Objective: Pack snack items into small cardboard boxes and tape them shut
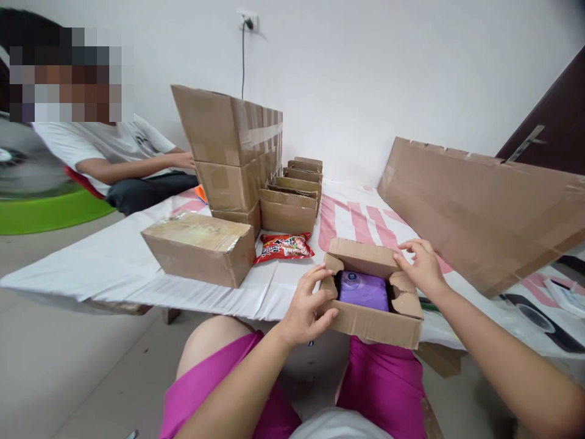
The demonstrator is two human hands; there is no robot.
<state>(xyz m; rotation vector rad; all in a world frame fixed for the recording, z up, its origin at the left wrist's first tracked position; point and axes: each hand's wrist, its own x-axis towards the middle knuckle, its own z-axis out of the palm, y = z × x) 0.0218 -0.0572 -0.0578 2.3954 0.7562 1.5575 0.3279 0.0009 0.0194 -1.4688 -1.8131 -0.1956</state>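
An opened cardboard box sits at the table's front edge, above my lap, with its flaps raised. Inside it lies a purple plastic-wrapped pack, a soft bundle like a tissue pack. My left hand grips the box's left end, fingers over the side and thumb by the near flap. At the far right corner, my right hand holds the back flap between thumb and fingers. Left of the box, a red snack packet with printed lettering rests on the table.
A taped carton stands at the front left, beside stacked taped boxes. Several open boxes line up behind the packet. A large cardboard sheet leans at right, near a tape roll. Another person sits at left.
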